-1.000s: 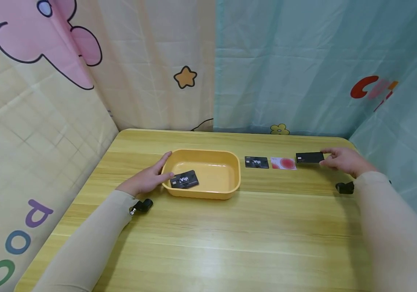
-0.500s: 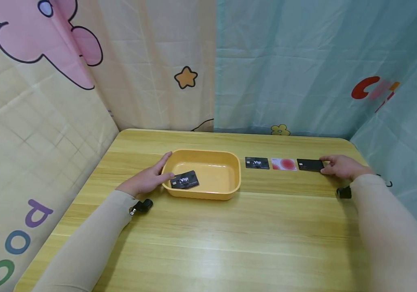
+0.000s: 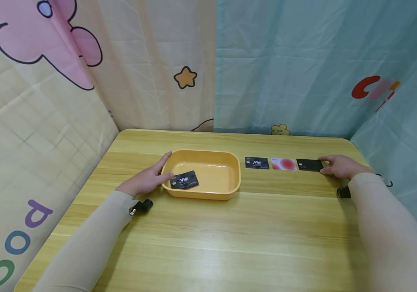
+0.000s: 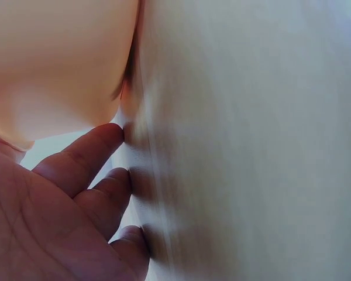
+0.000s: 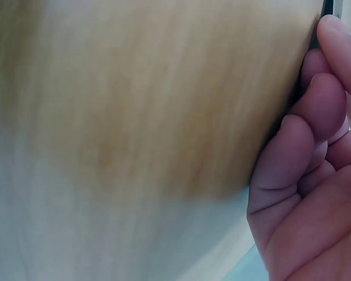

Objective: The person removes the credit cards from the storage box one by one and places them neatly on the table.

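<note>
The yellow plastic basin (image 3: 208, 194) stands on the wooden table, left of the middle. My left hand (image 3: 146, 180) holds its left end, thumb over the rim, while other fingertips rest on the table in the left wrist view. Inside the basin lies a black VIP card (image 3: 184, 180). A row at the back right has a black VIP card (image 3: 257, 163), then a pink-and-white card (image 3: 283, 164) with a red circle, then a plain black card (image 3: 308, 164). My right hand (image 3: 341, 166) pinches the plain black card's right end between thumb and fingers, flat at the table.
The wooden table (image 3: 208, 235) has rounded back corners. Printed curtains (image 3: 285, 69) hang right behind it and along both sides. A small black wrist camera (image 3: 143, 205) sits under the left sleeve, and another black camera (image 3: 343, 192) by the right sleeve.
My right hand has lowered the plain black card onto the table beside the pink-and-white card, then shifted it slightly. The left hand and basin have stayed in place.
</note>
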`<state>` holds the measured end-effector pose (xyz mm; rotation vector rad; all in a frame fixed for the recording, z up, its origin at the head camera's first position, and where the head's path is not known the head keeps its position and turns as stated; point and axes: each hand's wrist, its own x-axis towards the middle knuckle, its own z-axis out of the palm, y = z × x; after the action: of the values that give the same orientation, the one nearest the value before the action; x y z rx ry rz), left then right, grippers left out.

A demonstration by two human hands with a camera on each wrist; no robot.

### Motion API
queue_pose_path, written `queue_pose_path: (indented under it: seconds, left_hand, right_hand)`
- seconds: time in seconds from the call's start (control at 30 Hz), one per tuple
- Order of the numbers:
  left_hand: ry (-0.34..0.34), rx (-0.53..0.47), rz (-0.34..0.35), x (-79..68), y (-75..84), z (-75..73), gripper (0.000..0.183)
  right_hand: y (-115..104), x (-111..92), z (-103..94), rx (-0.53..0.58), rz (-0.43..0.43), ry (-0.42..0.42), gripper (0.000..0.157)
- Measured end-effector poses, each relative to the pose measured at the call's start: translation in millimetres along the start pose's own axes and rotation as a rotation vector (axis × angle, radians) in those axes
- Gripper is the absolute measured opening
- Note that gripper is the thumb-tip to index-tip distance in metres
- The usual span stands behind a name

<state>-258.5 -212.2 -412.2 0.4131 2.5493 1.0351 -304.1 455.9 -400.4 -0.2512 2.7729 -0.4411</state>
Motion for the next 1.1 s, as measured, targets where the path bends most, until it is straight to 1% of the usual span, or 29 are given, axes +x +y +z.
queue_pose_path:
  seconds: [0.23,0.43,0.67,0.9,1.1]
  left_hand:
    - [-0.002,-0.02,0.0,-2.0,0.0,0.9,0.087]
    - [-0.005,-0.017,0.008,-1.8,0.3,1.7,0.086]
    - [-0.006,-0.018,0.004,-0.7,1.7,1.4,0.087]
    - [0.006,-0.006,0.008,-2.7,1.2,1.0,0.087]
    - [0.003,-0.003,0.006,-3.1,1.0,0.4,0.087]
  right_hand:
    - [-5.9,-2.1,-1.4,-0.044,-0.001,0.008,0.065]
    - [-6.3,-2.3,-0.6,-0.075,-0.023,0.023,0.063]
    - [-4.8,-1.4,1.3,-0.078,-0.015,0.032,0.061]
    - [-4.8,-0.9,1.1,-0.071,-0.017,0.028,0.062]
    - [-5.5,-0.6,1.4,-0.061,0.001,0.025,0.062]
